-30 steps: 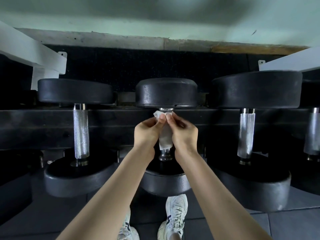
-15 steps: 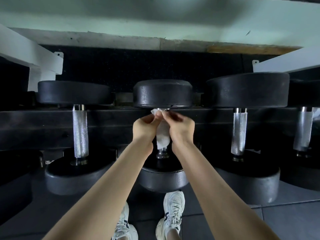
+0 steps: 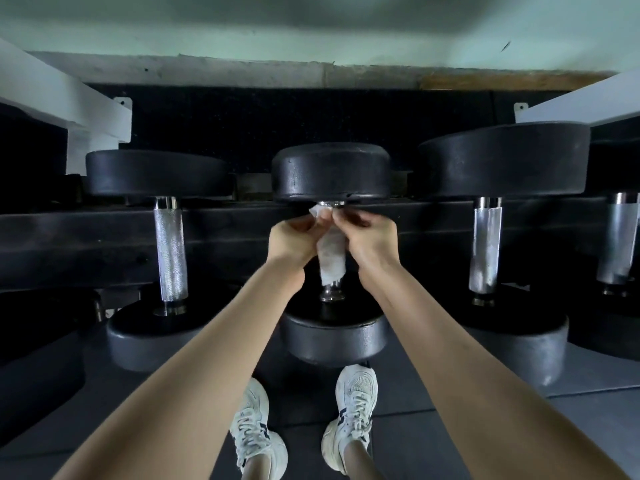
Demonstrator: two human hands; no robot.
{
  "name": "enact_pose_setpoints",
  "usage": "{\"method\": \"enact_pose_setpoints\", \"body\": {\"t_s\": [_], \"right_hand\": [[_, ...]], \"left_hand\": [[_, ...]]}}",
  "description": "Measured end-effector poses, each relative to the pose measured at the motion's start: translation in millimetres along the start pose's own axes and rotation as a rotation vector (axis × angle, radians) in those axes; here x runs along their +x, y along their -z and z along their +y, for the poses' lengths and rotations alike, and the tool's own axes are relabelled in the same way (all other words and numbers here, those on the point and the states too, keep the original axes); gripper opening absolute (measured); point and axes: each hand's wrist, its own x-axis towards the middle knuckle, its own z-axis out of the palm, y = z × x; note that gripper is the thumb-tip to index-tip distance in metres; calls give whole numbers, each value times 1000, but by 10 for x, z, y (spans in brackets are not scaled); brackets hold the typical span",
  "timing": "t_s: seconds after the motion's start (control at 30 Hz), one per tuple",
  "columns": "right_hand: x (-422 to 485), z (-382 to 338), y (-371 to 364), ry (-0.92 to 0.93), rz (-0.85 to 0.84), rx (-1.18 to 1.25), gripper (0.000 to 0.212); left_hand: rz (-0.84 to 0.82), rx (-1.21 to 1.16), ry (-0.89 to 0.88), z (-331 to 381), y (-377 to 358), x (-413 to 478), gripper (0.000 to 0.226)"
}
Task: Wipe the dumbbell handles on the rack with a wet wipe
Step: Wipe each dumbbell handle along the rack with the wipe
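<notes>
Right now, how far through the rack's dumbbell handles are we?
In hand: both hands, left hand and right hand, hold the wet wipe wrapped around the middle dumbbell handle. The left handle and right handle are bare; whether they're already wiped can't be told.

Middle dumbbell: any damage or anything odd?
Possibly. The middle dumbbell's far head shows what looks like a crack or chip along its lower edge, just above the wet wipe wrapped on the handle. Otherwise nothing stands out; all dumbbells sit straight on the rack.

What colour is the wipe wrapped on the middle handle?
White, the wet wipe; head view.
</notes>
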Motion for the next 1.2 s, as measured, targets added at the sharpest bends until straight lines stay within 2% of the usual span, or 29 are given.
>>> {"method": "enact_pose_setpoints", "body": {"t_s": [0.07, 0.27, 0.37, 0.43, 0.53, 0.6, 0.67, 0.73, 0.8, 0.9, 1.07, 1.13, 1.2], "right_hand": [[-7, 51, 37, -14, -42, -14, 20], [-60, 126, 243, -73, -203, -98, 7], [-111, 213, 370, -12, -265, -380, 15], [-163, 307, 427, 18, -310, -579, 25], [-188, 367, 468, 28, -353, -692, 36], [-144, 317, 459, 6, -341, -619, 35], [-99, 280, 440, -15, -298, -483, 22], [-79, 286, 447, 3, -283, -409, 18], [-108, 350, 472, -1, -327, -453, 21], [-122, 392, 480, 9, -386, -590, 39], [-51, 291, 453, 21, -296, -402, 39], [-95, 363, 470, 20, -339, -456, 36], [-139, 374, 480, 27, -385, -575, 33]], "left_hand": [[-34, 21, -29, -44, 24, -9, 13], [-118, 191, -49, -164, 177, -73, 19], [-232, 312, -80, -210, 285, -121, 20], [-274, 516, -105, -285, 332, -140, 22], [-316, 731, -145, -292, 363, -129, 23], [-314, 681, -146, -218, 359, -106, 20], [-267, 519, -145, -165, 346, -90, 15], [-235, 415, -155, -175, 343, -71, 11], [-285, 470, -142, -253, 337, -111, 7], [-330, 568, -141, -351, 345, -125, 7], [-212, 447, -181, -270, 353, -68, 20], [-314, 505, -167, -303, 347, -100, 10], [-395, 633, -148, -330, 346, -96, 13]]}}
